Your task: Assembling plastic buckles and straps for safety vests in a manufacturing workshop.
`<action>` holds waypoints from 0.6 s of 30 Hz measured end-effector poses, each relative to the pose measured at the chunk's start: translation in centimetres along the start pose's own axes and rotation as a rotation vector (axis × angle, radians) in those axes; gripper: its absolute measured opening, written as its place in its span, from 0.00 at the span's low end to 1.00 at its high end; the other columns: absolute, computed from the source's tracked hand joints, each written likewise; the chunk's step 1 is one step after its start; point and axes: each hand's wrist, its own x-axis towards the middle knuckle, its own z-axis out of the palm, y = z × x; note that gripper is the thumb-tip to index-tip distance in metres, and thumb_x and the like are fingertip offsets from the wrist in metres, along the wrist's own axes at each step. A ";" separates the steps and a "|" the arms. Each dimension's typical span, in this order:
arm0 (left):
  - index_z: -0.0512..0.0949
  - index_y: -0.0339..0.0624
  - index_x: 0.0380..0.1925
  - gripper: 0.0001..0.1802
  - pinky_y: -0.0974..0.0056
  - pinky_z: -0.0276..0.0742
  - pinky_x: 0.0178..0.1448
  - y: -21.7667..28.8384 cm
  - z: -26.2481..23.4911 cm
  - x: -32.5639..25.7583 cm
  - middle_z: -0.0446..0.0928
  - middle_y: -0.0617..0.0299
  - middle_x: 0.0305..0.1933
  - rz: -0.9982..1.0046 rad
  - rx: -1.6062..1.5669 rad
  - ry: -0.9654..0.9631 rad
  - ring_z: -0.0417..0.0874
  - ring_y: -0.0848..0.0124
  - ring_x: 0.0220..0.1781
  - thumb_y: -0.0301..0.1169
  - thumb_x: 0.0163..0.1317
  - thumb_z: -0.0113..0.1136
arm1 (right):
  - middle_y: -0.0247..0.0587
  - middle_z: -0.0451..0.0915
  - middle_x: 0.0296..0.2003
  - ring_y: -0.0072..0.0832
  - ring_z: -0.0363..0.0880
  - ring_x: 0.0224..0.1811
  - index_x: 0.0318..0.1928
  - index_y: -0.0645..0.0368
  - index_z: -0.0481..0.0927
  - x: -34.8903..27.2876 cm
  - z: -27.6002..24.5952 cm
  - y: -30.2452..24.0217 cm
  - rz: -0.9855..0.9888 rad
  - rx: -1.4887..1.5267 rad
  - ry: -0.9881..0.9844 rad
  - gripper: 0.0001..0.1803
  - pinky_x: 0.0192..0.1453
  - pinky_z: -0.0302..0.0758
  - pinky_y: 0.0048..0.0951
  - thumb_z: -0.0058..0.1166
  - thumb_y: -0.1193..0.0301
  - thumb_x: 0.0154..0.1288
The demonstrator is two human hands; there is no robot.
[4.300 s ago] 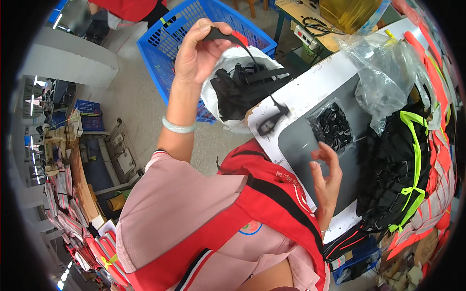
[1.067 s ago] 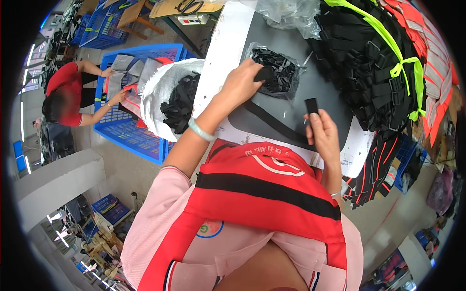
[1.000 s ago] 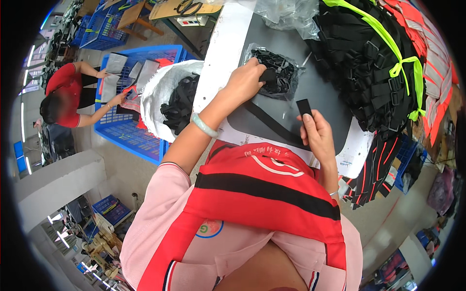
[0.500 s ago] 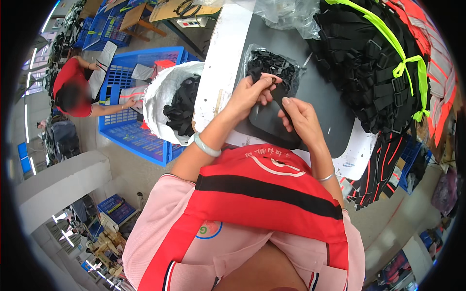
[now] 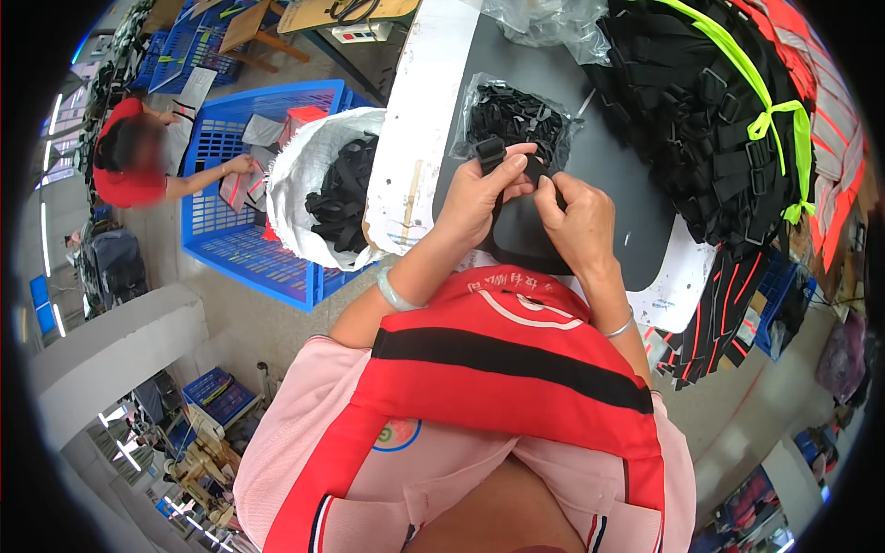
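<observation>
A black webbing strap (image 5: 536, 172) runs between my two hands above the dark grey mat (image 5: 643, 226). My left hand (image 5: 477, 201) is closed on it, and a black plastic buckle (image 5: 490, 151) sticks up beside the left thumb. Thumb and fingers of my right hand (image 5: 583, 221) pinch the strap's other part. Just beyond the hands lies a clear plastic bag (image 5: 472, 101) full of small black buckles (image 5: 521, 115). To the right, a big heap of black straps with buckles (image 5: 710, 138) is tied with a neon yellow-green strip (image 5: 758, 85).
Left of the white table (image 5: 402, 184) stands a white woven sack (image 5: 291, 189) holding black straps. A blue crate (image 5: 241, 261) is behind it, with a co-worker in red (image 5: 138, 157) reaching over it. Orange and grey strips (image 5: 837, 157) hang at the far right.
The buckle end now shows upright at my left hand. My right hand has turned and moved up closer to the left, its fingers curled on the strap. The co-worker's arm has shifted.
</observation>
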 end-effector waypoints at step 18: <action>0.71 0.34 0.54 0.19 0.66 0.73 0.52 -0.2 1.0 -1.8 0.76 0.53 0.50 0.014 -0.373 -0.076 0.76 0.69 0.52 0.29 0.65 0.56 | 0.53 0.78 0.22 0.48 0.77 0.22 0.26 0.62 0.79 -0.6 -0.1 -0.5 0.059 0.231 -0.052 0.11 0.26 0.73 0.40 0.52 0.69 0.60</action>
